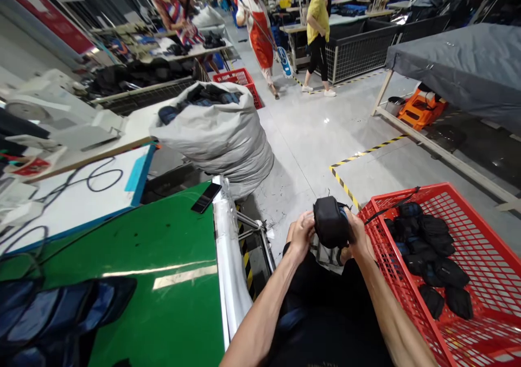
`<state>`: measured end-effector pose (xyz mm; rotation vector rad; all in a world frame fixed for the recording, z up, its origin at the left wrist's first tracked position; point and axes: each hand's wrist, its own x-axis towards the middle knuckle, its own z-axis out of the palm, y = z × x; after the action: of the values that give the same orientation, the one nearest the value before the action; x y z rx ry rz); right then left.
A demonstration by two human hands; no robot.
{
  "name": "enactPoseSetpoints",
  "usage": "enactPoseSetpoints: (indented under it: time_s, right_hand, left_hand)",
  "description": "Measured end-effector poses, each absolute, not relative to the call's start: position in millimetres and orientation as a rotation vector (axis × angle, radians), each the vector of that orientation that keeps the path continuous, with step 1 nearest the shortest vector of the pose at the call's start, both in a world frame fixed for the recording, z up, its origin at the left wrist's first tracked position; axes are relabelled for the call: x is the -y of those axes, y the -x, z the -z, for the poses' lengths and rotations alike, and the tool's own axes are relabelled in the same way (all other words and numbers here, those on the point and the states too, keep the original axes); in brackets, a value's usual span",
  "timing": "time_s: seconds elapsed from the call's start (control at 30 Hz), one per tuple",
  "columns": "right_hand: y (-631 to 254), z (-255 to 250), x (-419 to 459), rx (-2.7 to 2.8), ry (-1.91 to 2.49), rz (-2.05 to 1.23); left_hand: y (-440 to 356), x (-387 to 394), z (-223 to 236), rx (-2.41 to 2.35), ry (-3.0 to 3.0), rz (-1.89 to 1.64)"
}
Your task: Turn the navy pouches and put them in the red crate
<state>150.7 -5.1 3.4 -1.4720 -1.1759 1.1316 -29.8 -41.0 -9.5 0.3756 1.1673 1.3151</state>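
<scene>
I hold a small black pouch point(330, 221) over my lap, my left hand point(302, 234) and right hand point(357, 235) both closed around its sides. Just right of me a red basket point(480, 236) holds more black pouches point(431, 258). To my left lies the green surface point(163, 258), a phone point(206, 197) near its far edge. Beyond it stands a stuffed grey sack point(220, 133). Yellow-black tape point(366, 152) marks the grey floor point(309, 133); people walk at the far end.
</scene>
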Motion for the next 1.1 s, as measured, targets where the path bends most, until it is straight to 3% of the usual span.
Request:
enactPoseSetpoints:
  time_s: [0.13,0.23,0.33,0.47,0.6,0.73,0.87,1.1]
  right_hand:
    - [-163,-37,12,1.500,1.485,-1.022]
    - [-162,-51,31,1.788,1.368,-0.950]
    - [-164,-51,50,1.945,1.247,-0.824]
    - [-180,-41,71,2.099,1.179,-0.823]
    - [-193,-21,93,2.053,1.220,-1.077]
    - [-192,1,108,1.924,1.319,-1.312]
    - [-186,10,116,1.811,1.352,-1.238]
    - [-190,3,139,1.790,1.354,-1.346]
  left_hand:
    - [72,43,-62,-1.171,-0.713,-1.443]
    - [80,64,-94,-1.206,-1.174,-1.145]
    - [63,91,-78,-1.336,-1.500,-0.909]
    - [32,118,-19,-1.385,-1.574,-1.046]
    - [17,142,7,-1.374,-1.386,-1.083]
    - [16,160,-8,-1.195,-0.816,-0.921]
    - [25,163,-25,-1.093,-0.332,-0.967]
    - [37,166,-31,-1.162,-0.147,-1.053]
